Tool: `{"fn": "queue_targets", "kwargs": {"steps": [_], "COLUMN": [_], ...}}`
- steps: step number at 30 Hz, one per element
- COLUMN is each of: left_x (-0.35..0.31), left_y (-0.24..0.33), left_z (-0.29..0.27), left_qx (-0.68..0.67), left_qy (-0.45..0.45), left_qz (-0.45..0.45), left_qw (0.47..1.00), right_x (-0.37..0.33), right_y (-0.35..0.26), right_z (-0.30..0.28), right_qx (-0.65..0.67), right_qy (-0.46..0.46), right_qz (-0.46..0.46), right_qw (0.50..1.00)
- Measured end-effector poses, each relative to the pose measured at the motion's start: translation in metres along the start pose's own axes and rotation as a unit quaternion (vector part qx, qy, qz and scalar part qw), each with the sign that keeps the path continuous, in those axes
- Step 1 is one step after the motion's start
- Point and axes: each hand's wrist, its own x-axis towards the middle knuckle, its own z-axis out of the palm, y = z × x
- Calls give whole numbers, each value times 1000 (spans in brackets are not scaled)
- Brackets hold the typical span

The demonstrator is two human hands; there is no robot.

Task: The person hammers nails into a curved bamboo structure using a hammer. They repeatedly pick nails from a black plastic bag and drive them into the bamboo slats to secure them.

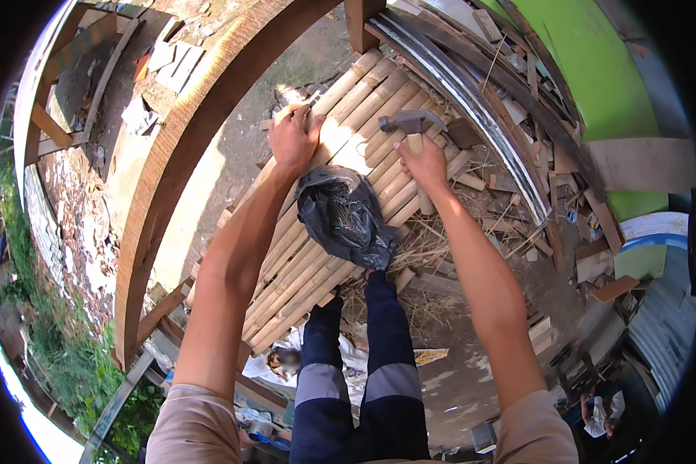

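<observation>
My right hand (423, 161) is wrapped around the handle of a claw hammer (404, 121). Its dark metal head sits just beyond my fingers, above the bamboo slats (286, 271). My left hand (292, 139) rests at the far left edge of the slats, fingers bent together; what they pinch, if anything, is too small to make out. Between my forearms lies an open black plastic bag (317, 203), with many thin nails (344, 213) inside. The slats lie side by side, running from far right to near left, with sunlight on their far part.
A thick wooden beam (143, 201) curves along the left. Scrap timber (510, 100) and a pale-striped strip (472, 108) lie at the right. Dry straw (441, 309) covers ground beside my legs. At lower right, another person's hand (611, 425) shows; a green panel (572, 62) stands far right.
</observation>
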Motion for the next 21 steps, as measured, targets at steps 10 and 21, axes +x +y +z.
{"fn": "queue_targets", "kwargs": {"steps": [10,21], "left_x": [-1,-1], "left_y": [-2,-11], "left_z": [5,17], "left_qx": [49,-40], "left_qy": [6,-7], "left_qz": [29,-2], "left_qw": [998,999], "right_x": [5,5], "right_y": [-15,-19], "right_z": [1,-1], "right_qx": [7,26], "right_qy": [-16,-12], "right_qz": [20,36], "right_qw": [1000,999]}}
